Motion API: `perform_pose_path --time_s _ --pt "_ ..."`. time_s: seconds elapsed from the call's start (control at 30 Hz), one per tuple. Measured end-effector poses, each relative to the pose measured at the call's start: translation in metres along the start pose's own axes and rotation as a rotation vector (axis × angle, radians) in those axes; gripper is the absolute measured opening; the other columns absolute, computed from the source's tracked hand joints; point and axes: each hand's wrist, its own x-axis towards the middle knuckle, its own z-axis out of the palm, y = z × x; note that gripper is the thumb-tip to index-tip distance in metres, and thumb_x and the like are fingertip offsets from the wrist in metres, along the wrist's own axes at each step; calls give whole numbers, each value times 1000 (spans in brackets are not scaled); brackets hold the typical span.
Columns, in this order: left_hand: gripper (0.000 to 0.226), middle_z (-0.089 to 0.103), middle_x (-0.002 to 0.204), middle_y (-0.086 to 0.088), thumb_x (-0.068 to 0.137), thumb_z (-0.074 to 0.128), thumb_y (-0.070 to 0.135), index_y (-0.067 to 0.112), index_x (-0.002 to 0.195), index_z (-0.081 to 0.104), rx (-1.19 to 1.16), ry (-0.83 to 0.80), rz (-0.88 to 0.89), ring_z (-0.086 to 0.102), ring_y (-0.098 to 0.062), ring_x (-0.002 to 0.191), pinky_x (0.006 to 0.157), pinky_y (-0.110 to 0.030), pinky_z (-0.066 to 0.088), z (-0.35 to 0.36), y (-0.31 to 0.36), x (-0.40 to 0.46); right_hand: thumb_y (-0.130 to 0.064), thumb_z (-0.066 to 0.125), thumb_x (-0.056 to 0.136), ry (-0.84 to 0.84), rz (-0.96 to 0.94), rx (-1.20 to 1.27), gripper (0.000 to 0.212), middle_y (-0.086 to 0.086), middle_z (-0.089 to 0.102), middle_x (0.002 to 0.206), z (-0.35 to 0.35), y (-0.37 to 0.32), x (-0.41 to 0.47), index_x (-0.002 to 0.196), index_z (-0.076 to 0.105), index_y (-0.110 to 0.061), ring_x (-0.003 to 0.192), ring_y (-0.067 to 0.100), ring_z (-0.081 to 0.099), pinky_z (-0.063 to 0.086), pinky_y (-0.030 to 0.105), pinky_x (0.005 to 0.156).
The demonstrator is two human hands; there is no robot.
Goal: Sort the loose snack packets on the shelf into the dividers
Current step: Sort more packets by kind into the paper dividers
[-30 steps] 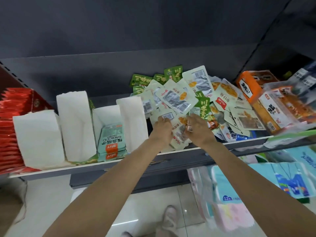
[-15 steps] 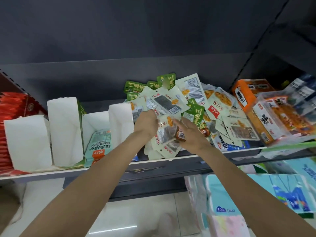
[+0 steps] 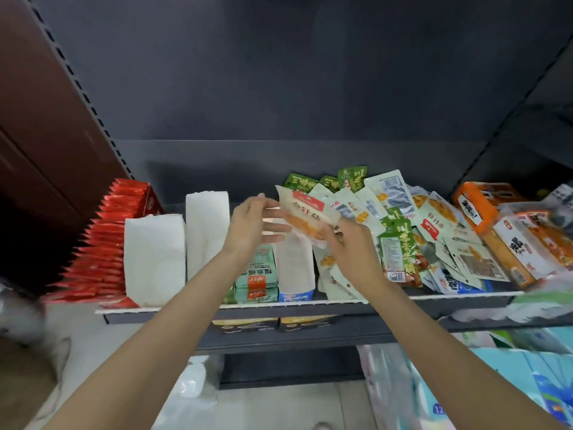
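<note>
My right hand (image 3: pixel 350 243) pinches a white packet (image 3: pixel 305 217) up over the dividers (image 3: pixel 206 225), label showing so I can pick its slot; left hand (image 3: pixel 251 226), fingers spread, steadies its edge.

Head-worn camera looks forward and down, close over the shelf (image 3: pixel 310 302).

dividers (image 3: pixel 173 243) left on shelf (image 3: pixel 310 302), loose packets (image 3: pixel 403 231) heaped right — boxes (image 3: pixel 502 231) beyond
</note>
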Motion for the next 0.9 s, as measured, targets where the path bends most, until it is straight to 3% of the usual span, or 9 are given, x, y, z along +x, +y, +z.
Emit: perform_pose_path --time_s 0.07,0.13,0.2,0.27,0.33,0.43,0.7,0.8,0.9 --pt "20 64 112 1 98 45 18 12 115 54 333 107 223 63 -12 85 65 -14 50 -31 -6 -3 -21 49 97 -77 49 70 23 3 65 82 18 -25 3 89 63 -4 71 17 60 48 30 57" --pt "23 56 113 9 94 55 18 16 116 54 533 127 362 56 -3 86 64 -6 43 -62 -13 -7 -21 50 96 -156 76 113 23 -8 58 74 37 -47 4 75 58 -15 66 5 54 40 16 55" --pt "15 59 104 10 91 60 20 18 106 58 575 135 404 56 1 80 64 -5 43 -95 -17 -15 -21 52 95 -225 105 146 17 -5 65 89 60 -64 2 90 64 -10 79 7 58 40 8 59" --pt "6 64 93 8 90 61 19 17 95 61 582 164 434 58 0 79 71 -15 49 -128 -22 -21 -21 54 94 -249 132 200 28 4 66 113 81 -79 -2 115 62 -4 97 14 62 48 13 73" --pt "1 67 88 6 90 61 16 15 90 62 579 177 442 61 -6 80 73 -19 50 -156 -26 -27 -19 58 92 -250 156 279 31 6 65 119 99 -97 -7 119 62 -6 100 16 62 54 27 82" --pt "8 66 82 6 90 61 15 12 83 60 612 197 429 62 -6 78 65 -7 46 -189 -32 -35 -19 60 90 -268 174 305 33 6 64 122 124 -120 -10 121 62 -7 103 18 62 54 35 86" --pt "11 68 91 5 91 60 18 9 95 63 594 261 337 65 -10 85 70 -11 46 -239 -47 -37 -22 59 91 -304 134 243 33 7 63 124 163 -154 -7 118 63 -5 107 20 62 54 29 85" --pt "13 69 98 1 91 61 19 8 97 64 589 292 332 65 -13 89 75 -20 49 -247 -46 -36 -19 58 91 -324 107 233 33 7 61 125 168 -162 -4 121 61 -5 108 20 61 52 25 84" --pt "15 69 96 -1 90 61 22 8 96 63 652 289 275 63 -13 87 65 -13 43 -255 -50 -33 -17 58 91 -349 90 209 32 9 63 123 174 -164 -3 120 61 -4 106 20 61 49 20 80"
